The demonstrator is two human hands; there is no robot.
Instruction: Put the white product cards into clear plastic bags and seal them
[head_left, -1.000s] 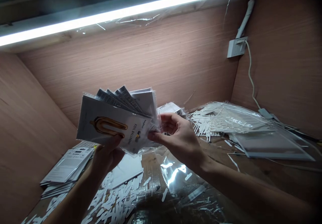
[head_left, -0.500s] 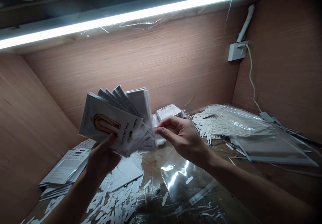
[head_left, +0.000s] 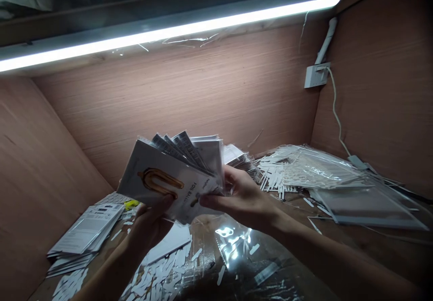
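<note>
A fanned bunch of white foil balloon packets [head_left: 165, 179] sits in the middle of the view, and the front packet shows a gold balloon shape and the words "FOIL BALL". My left hand [head_left: 149, 226] holds the bunch from below, its fingers over the lower edge. My right hand [head_left: 240, 197] grips the right end of the bunch, with its fingers partly hidden behind the packets. Barcoded packet tops stick out behind the front packet.
A pile of packets [head_left: 84, 231] lies left of my hands, and plastic sleeves with white sticks [head_left: 304, 168] lie to the right. Clear film [head_left: 233, 242] and white paper scraps [head_left: 158, 269] cover the bench. Wooden walls surround it, with a lit tube [head_left: 169, 33] above and a wall socket [head_left: 313, 75].
The packet bunch has moved right and down. My right hand has closed from a pinch near the edge onto the bunch's right end.
</note>
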